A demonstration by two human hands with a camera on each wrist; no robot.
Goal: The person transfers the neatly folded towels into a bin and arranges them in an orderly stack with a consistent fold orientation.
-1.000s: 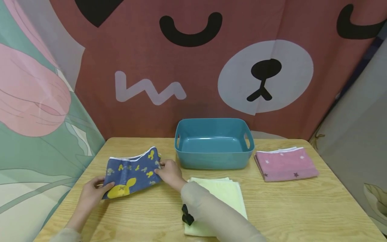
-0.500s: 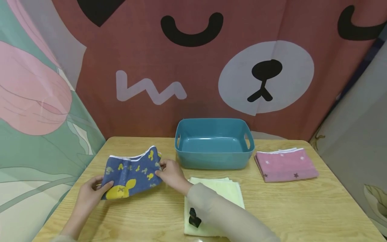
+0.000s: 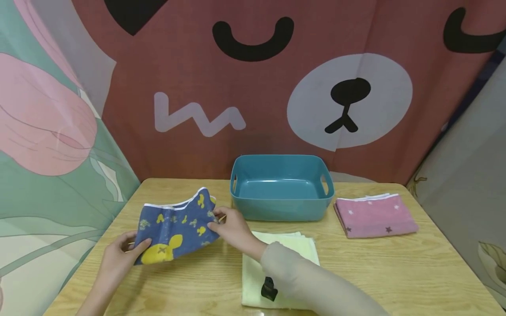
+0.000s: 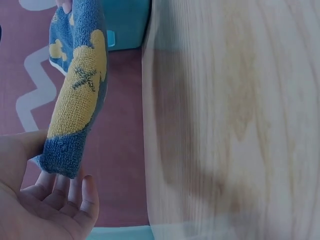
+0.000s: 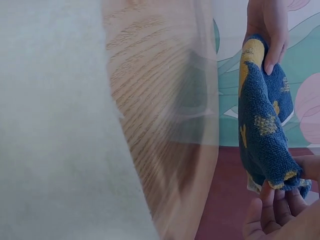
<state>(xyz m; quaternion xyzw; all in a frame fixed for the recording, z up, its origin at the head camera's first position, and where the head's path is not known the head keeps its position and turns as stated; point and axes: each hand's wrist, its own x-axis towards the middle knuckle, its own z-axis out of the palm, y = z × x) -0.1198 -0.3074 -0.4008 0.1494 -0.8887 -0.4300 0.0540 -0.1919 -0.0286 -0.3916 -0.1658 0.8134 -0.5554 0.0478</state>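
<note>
A folded blue towel [image 3: 175, 228] with yellow patterns and a white edge is held up at the left of the table. My left hand [image 3: 120, 256] pinches its lower left corner, thumb in front and fingers behind. At the towel's right edge, my right hand [image 3: 233, 228] pinches the cloth between thumb and fingers. The left wrist view shows the towel [image 4: 75, 95] hanging over the table, its layers folded together. In the right wrist view, the edge of the towel [image 5: 265, 120] bunches at the right hand's fingertips.
A teal basket [image 3: 282, 208] with side handles stands at the table's back. Right of it lies a folded pink towel [image 3: 375, 217] with stars. A folded pale yellow towel [image 3: 253, 281] lies partly under the right forearm. Printed curtains [image 3: 261, 145] hang behind the wooden table [image 3: 395, 276].
The right hand has shifted slightly to the right with its edge of the blue towel. The left hand still grips its corner. The other towels and basket stay put.
</note>
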